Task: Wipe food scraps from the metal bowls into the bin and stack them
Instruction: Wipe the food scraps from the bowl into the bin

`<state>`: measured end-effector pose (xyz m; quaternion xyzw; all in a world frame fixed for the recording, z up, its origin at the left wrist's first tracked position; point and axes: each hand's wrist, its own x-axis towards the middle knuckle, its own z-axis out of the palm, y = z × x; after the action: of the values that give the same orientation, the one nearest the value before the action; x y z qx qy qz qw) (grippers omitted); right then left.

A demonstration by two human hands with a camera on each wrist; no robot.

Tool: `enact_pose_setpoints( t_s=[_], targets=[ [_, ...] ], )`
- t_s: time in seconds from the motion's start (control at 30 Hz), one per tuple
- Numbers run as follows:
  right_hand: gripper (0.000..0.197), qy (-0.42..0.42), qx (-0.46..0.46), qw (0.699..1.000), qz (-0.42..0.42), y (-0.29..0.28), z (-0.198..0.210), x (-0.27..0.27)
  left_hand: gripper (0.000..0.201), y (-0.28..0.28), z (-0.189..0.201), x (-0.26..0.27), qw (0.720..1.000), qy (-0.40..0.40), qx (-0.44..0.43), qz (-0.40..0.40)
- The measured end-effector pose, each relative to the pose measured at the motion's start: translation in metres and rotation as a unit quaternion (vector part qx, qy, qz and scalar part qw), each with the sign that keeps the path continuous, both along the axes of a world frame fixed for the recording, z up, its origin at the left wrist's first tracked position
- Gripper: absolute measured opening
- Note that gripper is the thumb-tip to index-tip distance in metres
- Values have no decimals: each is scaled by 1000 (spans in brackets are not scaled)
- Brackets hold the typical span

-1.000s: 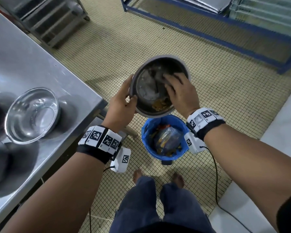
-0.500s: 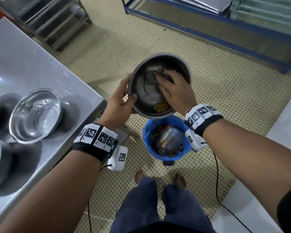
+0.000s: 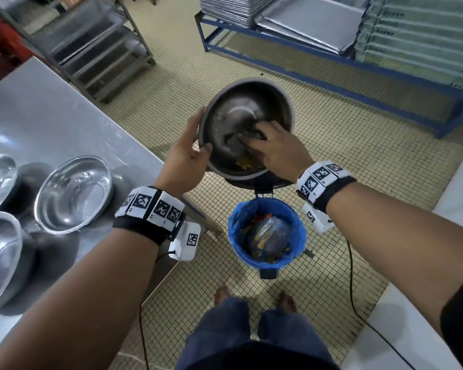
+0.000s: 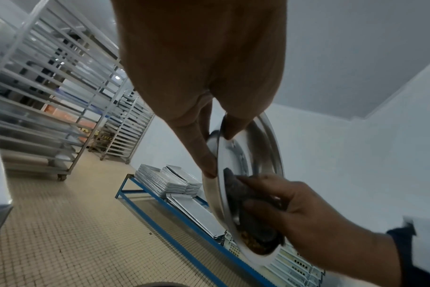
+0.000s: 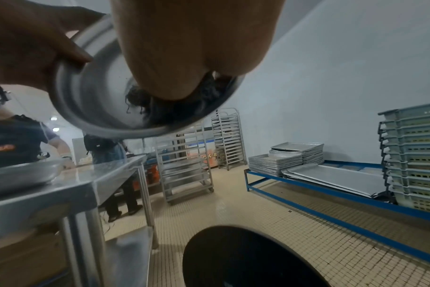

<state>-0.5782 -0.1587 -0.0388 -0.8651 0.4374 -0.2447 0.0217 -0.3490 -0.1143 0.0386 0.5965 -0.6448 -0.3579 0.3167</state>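
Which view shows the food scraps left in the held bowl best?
The head view: the scraps sit unobstructed at the lower edge of the bowl. The left wrist view shows them edge-on; in the right wrist view, the hand hides them.

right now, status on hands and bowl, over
Left hand grips tilted round metal bowl rim. Right hand presses dark cloth inside. Yellow scraps at low edge, above blue-lined bin. Nothing blocking.
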Motion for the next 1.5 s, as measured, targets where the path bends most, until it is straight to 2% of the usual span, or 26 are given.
enact_pose_setpoints(
  t_s=[0.13, 0.27, 0.4, 0.53, 0.77, 1.07, 1.13, 1.23, 1.37, 1.43, 1.5],
  targets=[
    [46, -40, -7, 997, -59, -12, 33, 0, 73, 1, 10, -5, 998, -59, -19, -8],
    [40, 11, 4, 999, -41, -19, 50, 7, 73, 3, 14, -8, 996, -78, -35, -23],
    [47, 74, 56, 996, -9, -13, 50, 12, 72, 6, 15, -2, 994, -93, -46, -19],
    [45, 155, 97, 983, 11, -4, 40, 12, 71, 6, 13, 3, 991, -117, -58, 14],
    [46, 197, 126, 972, 13, 2, 35, 12, 71, 8, 7, -2, 980, -154, -124, 31],
    [34, 217, 146, 965, 26, 15, 25, -4, 62, 3, -5, -6, 968, -173, -179, 23],
    [36, 211, 156, 965, 24, 19, 16, -9, 60, 2, -7, -6, 967, -176, -185, 23],
    [40, 144, 189, 971, 14, 21, 15, -15, 59, 2, -7, -6, 969, -169, -177, 31],
    [40, 48, 159, 984, -62, 9, 35, -11, 60, 8, -4, -14, 974, -155, -166, 28],
    [42, 42, 124, 988, -80, 3, 41, -4, 61, 10, -3, -18, 973, -156, -171, 28],
    [40, 71, 104, 988, -92, 0, 41, 2, 62, 11, -1, -19, 973, -151, -171, 27]
  ],
)
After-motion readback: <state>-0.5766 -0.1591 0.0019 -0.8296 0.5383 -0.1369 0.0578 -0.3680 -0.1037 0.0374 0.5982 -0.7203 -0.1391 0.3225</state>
